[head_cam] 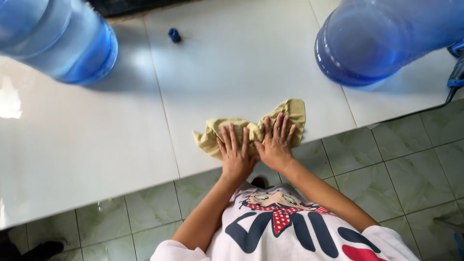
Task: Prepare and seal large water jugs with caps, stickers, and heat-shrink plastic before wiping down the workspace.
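Hands lay flat on a yellow-beige cloth (251,129) at the near edge of a white tiled counter (241,67). The left hand (236,155) was spread, palm down, fingers fanned out and pointing away from the person, pressing the near-left part of the cloth. The right hand (277,142) lay just beside it on the right, also open and palm down, its fingers a little farther up the cloth; the two hands touched at the thumb side. Neither hand pinched or gripped the fabric: both simply pressed it against the counter. The cloth was crumpled, with one corner sticking out to the left and a wider flap rising to the far right, past the fingertips of the right hand.

Far to the left on the counter stood a large blue water jug (58,38), and another large blue jug (382,38) stood far to the right, both well apart from the cloth. Between them, toward the far side, sat a small blue cap (174,35). A blue object showed only partly at the right border, too cut off to tell what it was. Below the counter edge lay a pale green tiled floor (401,159), and the person's white shirt (290,232) with a printed front filled the near middle of the view
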